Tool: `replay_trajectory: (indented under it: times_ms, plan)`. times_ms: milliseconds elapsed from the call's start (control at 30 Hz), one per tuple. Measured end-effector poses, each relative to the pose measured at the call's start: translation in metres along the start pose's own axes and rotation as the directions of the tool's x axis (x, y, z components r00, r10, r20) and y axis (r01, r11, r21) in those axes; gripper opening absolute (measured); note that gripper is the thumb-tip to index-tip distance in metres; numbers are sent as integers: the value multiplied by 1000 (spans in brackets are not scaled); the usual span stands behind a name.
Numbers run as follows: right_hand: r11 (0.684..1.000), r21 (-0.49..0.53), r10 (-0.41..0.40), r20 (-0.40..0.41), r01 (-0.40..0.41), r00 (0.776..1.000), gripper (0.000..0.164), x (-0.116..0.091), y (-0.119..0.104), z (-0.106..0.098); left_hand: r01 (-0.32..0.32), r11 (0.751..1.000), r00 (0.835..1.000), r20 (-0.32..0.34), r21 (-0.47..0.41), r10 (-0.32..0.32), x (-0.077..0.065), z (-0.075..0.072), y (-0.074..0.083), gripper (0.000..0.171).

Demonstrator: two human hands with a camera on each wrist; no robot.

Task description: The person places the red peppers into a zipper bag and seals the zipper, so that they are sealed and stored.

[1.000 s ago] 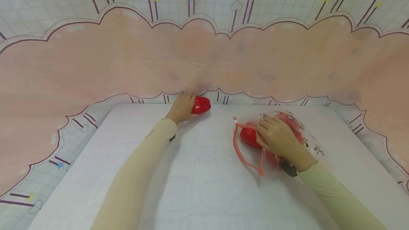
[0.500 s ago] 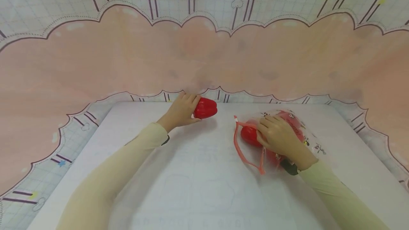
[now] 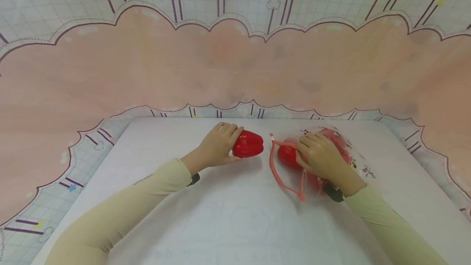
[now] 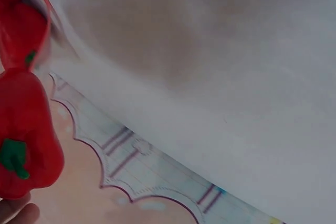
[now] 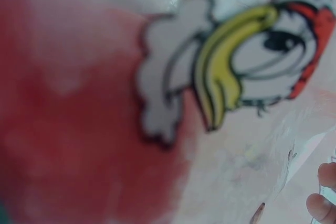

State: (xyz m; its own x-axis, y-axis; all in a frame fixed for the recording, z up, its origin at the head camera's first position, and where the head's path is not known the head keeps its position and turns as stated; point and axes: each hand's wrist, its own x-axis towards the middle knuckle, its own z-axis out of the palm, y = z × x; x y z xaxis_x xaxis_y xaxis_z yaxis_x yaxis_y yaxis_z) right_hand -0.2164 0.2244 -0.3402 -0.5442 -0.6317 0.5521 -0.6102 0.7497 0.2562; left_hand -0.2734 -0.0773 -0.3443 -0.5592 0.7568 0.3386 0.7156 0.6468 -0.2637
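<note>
My left hand grips a red bell pepper above the table, its lobed end toward the bag. In the left wrist view the pepper shows its green stem, with fingertips at its lower end. My right hand holds the upper side of a clear plastic bag by its orange-red zip edge. The bag's mouth gapes toward the left. Inside lies a red pepper, and more red shows behind the film. In the right wrist view a cartoon bird print covers part of the bag.
A white table lies under both hands, with faint lettering on its cover. Behind and around it hangs a patterned cloth in peach and pale check. The cloth's scalloped border runs along the table's back edge.
My left hand has brought the bell pepper from the table's back edge nearer to me and rightward, close to the bag's mouth. The right hand and the bag stay in place.
</note>
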Motion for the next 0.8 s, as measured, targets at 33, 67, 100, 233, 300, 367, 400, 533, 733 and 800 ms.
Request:
replay_trajectory:
  times_ms: [33, 67, 100, 233, 300, 367, 400, 533, 733, 800]
  plan:
    - [1000, 0, 1, 1, -1, 1000, 21, 0, 0, 0, -2, 1000, 1000, 6, -5, 2, 0, -1, 5, 76]
    - [1000, -1, 3, 2, -3, 1000, 22, 0, 0, 0, -6, 1000, 1000, 10, -14, 6, 0, -3, 9, 76]
    - [1000, -1, 5, 5, -5, 1000, 22, 0, 0, -1, -9, 1000, 1000, 15, -19, 9, 0, -4, 14, 76]
    - [1000, -7, 13, 16, -13, 1000, 24, -1, 0, -1, -31, 999, 999, 17, -36, 32, 1, -4, 30, 77]
    - [1000, -9, 15, 22, -15, 1000, 24, -1, 0, -1, -42, 998, 999, 13, -38, 42, 2, -3, 37, 77]
    - [1000, -11, 17, 27, -17, 999, 24, -1, 0, -2, -52, 998, 999, 7, -37, 52, 3, -2, 43, 77]
    - [1000, -10, 19, 28, -18, 999, 25, -1, 0, -2, -55, 998, 998, 4, -36, 55, 3, 0, 45, 76]
    - [1000, -12, 20, 28, -20, 999, 24, -1, -1, -2, -47, 998, 999, -3, -31, 47, 7, 6, 54, 76]
    - [1000, -19, 20, 26, -19, 999, 24, -1, 0, -2, 11, 1000, 999, -49, -21, -12, 11, 16, 64, 74]
    - [1000, -18, 13, 17, -13, 1000, 24, -1, 0, -2, 37, 999, 996, -78, -19, -39, 12, 18, 67, 73]
